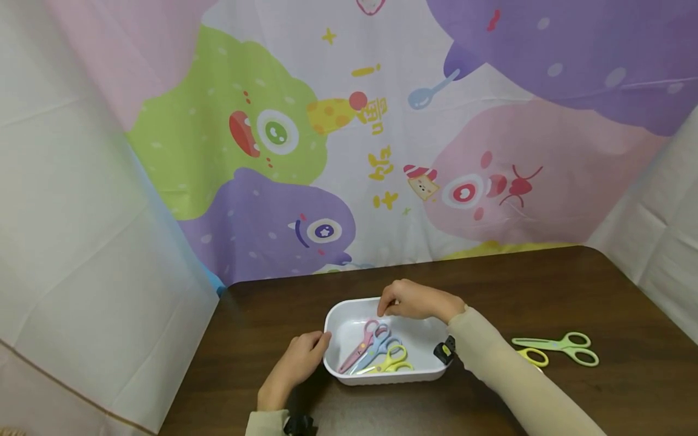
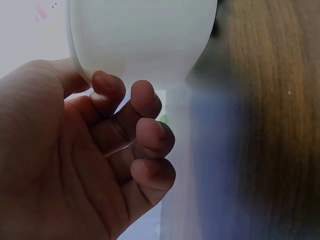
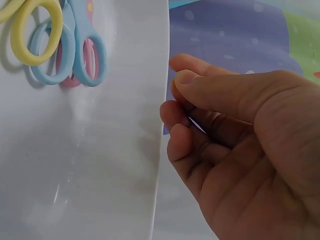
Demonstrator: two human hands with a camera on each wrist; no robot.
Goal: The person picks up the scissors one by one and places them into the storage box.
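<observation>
A white plastic tray [image 1: 428,342] sits on the table before me. My left hand [image 1: 300,358] grips its left end, thumb at the rim and fingers curled at the outside wall in the left wrist view. Inside the tray, toward its left, lie pink scissors [image 1: 353,356], blue scissors [image 1: 375,347] and yellow scissors [image 1: 386,366], side by side and partly overlapping. My right hand [image 1: 418,301] hovers at the tray's far rim. Its fingers [image 3: 182,145] are loosely curled with the thumb close to the index finger, and nothing shows between them.
Green scissors [image 1: 558,345] lie on the dark wooden table [image 1: 627,303] to the right. Beside them, the yellow handle [image 1: 545,361] of another pair shows, partly hidden by my right sleeve [image 1: 501,369]. A patterned cloth [image 1: 382,230] hangs behind the table.
</observation>
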